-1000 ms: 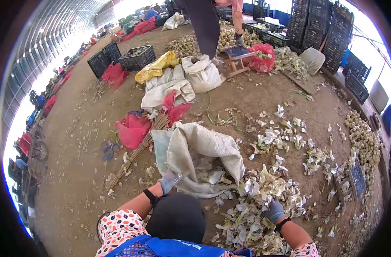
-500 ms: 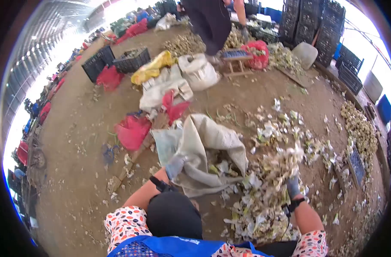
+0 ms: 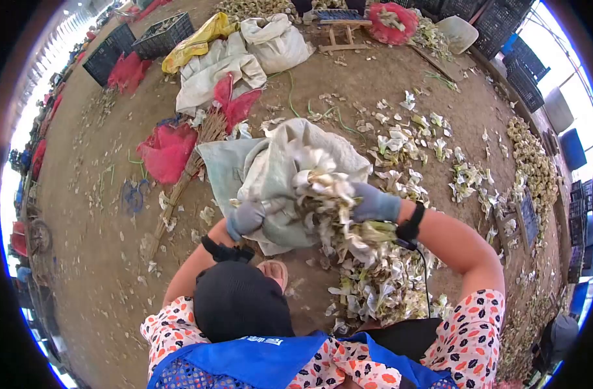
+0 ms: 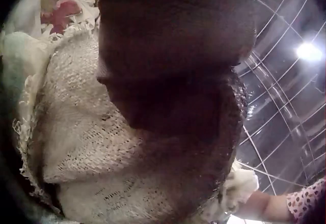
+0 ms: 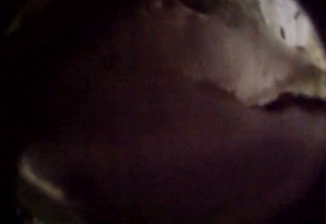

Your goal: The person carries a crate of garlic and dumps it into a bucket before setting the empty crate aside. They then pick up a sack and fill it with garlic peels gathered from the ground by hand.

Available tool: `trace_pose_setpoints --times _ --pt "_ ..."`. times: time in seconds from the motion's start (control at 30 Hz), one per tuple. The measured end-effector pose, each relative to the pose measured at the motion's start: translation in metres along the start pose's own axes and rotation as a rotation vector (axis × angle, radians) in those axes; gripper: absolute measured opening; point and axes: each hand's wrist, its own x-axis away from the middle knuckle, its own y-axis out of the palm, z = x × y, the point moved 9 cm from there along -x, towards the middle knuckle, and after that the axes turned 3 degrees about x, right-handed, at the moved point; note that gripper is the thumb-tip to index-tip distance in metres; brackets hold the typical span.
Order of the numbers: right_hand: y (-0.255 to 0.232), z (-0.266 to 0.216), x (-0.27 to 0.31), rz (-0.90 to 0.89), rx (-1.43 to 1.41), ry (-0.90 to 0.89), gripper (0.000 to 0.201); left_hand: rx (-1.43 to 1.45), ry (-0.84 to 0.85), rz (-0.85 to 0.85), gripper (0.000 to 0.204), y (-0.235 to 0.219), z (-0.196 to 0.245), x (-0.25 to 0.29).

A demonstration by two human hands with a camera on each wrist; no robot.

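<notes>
In the head view a whitish woven sack [image 3: 270, 170] lies on the dirt floor, its near edge gripped by my gloved left hand [image 3: 248, 217]. Dry pale husks and leaves [image 3: 329, 194] form a bunch at the sack's mouth, with my gloved right hand [image 3: 374, 203] against their right side; its fingers are partly hidden by them. The left wrist view shows the sack's coarse weave [image 4: 97, 132], frayed at the edge, behind the dark shape of my left hand [image 4: 173, 56]. Only dark blur and a pale patch of husk [image 5: 234, 61] show in the right wrist view.
A husk pile [image 3: 381, 292] lies below my right arm. Beyond the sack are a red mesh bag [image 3: 167, 152], a bundle of stalks [image 3: 180, 188], white sacks [image 3: 274, 42] and a small wooden stool [image 3: 338, 35]. Black crates [image 3: 163, 35] stand at the far left.
My right hand has moved from the husk pile up and left to the sack's mouth, carrying a bunch of husks. The left hand stays at the sack's edge, and the head view has tilted down.
</notes>
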Motion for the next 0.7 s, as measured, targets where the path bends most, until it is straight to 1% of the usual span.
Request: trace_pose_setpoints --times 0.03,0.1,0.13,0.17,0.23,0.27,0.3,0.33,0.43,0.5,0.53,0.57,0.6,0.63,0.67,0.7 --pt "0.011 0.002 -0.021 -0.045 -0.131 -0.104 0.044 -0.162 0.109 -0.113 0.038 -0.008 -0.010 0.001" --pt "0.012 -0.012 -0.053 -0.134 0.135 -0.028 0.054 -0.660 0.287 -0.137 0.041 -0.031 -0.043 -0.007" --pt "0.010 -0.008 -0.069 -0.039 0.064 -0.087 0.052 -0.078 0.084 -0.159 0.043 -0.025 -0.052 -0.005" --pt "0.011 0.004 -0.085 0.048 -0.013 -0.143 0.050 -0.187 0.035 -0.219 0.043 -0.011 -0.046 -0.003" --pt "-0.005 0.011 -0.108 0.309 -0.241 -0.195 0.045 -0.414 -0.042 -0.356 0.043 0.016 -0.037 0.004" --pt "-0.007 0.013 -0.115 0.390 -0.279 -0.207 0.045 -0.402 -0.070 -0.403 0.040 0.017 -0.034 0.009" --pt "-0.004 0.014 -0.123 0.432 -0.272 -0.218 0.045 -0.415 -0.072 -0.397 0.040 0.012 -0.034 0.009" --pt "0.001 0.010 -0.127 0.455 -0.236 -0.234 0.044 -0.396 -0.188 -0.443 0.039 0.012 -0.045 0.010" --pt "0.023 -0.009 -0.132 0.401 -0.098 -0.321 0.044 -0.435 -0.373 -0.533 0.039 0.012 -0.059 0.014" --pt "0.037 -0.026 -0.129 0.332 0.001 -0.441 0.043 -0.475 -0.367 -0.515 0.038 0.017 -0.039 0.019" --pt "0.045 -0.035 -0.129 0.300 0.041 -0.510 0.043 -0.335 -0.295 -0.427 0.043 0.005 -0.034 0.021" --pt "0.051 -0.048 -0.128 0.263 0.074 -0.583 0.043 -0.350 -0.293 -0.428 0.043 -0.006 -0.034 0.022" --pt "0.054 -0.054 -0.125 0.214 0.099 -0.609 0.043 0.014 -0.241 -0.328 0.048 -0.019 -0.025 0.017" --pt "0.050 -0.067 -0.115 0.163 0.120 -0.600 0.043 0.378 -0.187 -0.224 0.053 -0.032 -0.016 0.015" --pt "0.032 -0.081 -0.094 0.092 0.161 -0.514 0.044 0.444 -0.100 -0.035 0.063 -0.047 -0.008 0.018" --pt "0.013 -0.095 -0.072 0.021 0.209 -0.429 0.046 0.476 -0.131 -0.014 0.063 -0.050 0.003 0.025"
